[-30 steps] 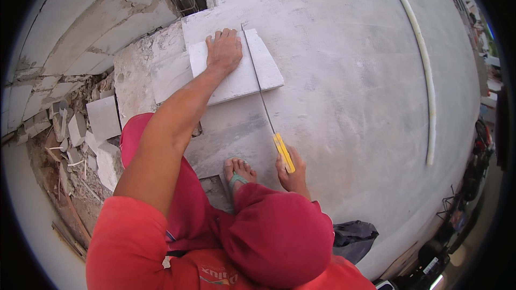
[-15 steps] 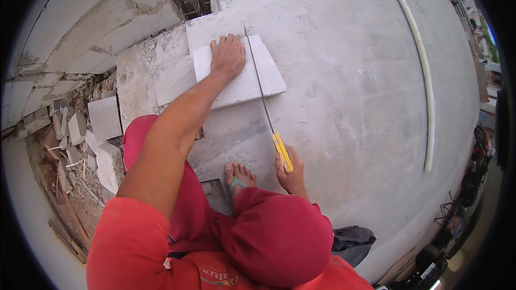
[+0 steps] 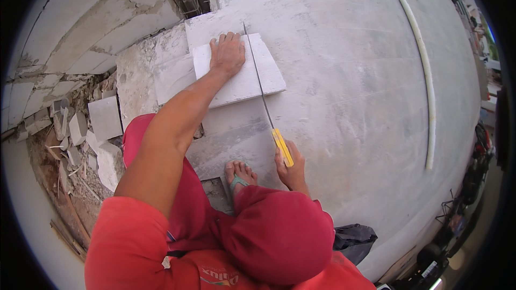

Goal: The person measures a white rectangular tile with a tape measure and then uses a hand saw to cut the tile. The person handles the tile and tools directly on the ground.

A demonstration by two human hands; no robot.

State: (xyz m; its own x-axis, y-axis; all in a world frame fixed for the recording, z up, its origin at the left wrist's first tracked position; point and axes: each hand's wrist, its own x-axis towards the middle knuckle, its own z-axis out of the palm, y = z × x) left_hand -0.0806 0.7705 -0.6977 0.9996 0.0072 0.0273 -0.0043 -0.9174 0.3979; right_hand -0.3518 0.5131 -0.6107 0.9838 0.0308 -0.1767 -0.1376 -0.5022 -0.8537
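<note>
My left hand [image 3: 227, 55] presses on a flat white block [image 3: 242, 83], its bent fingers hooked over the far edge. Close by on the right, the long thin blade of a hand saw [image 3: 259, 81] crosses the block's top, its tip reaching past the far side. My right hand [image 3: 292, 169] is closed round the saw's yellow handle, low over the floor. Underneath the block's far left part lies another white slab [image 3: 207, 24]. How deep the blade sits in the block is hard to make out.
Broken block pieces and rubble [image 3: 80, 145] lie along the block wall [image 3: 80, 27] on the left. A long pale pipe [image 3: 422, 56] rests on the grey floor [image 3: 355, 113] to the right. My sandalled foot [image 3: 241, 174] is near the saw handle; a black bag [image 3: 355, 241] sits behind my knee.
My right hand has pushed the saw slightly away from me, so its tip reaches a little farther out. My left hand and the block stay nearly still.
</note>
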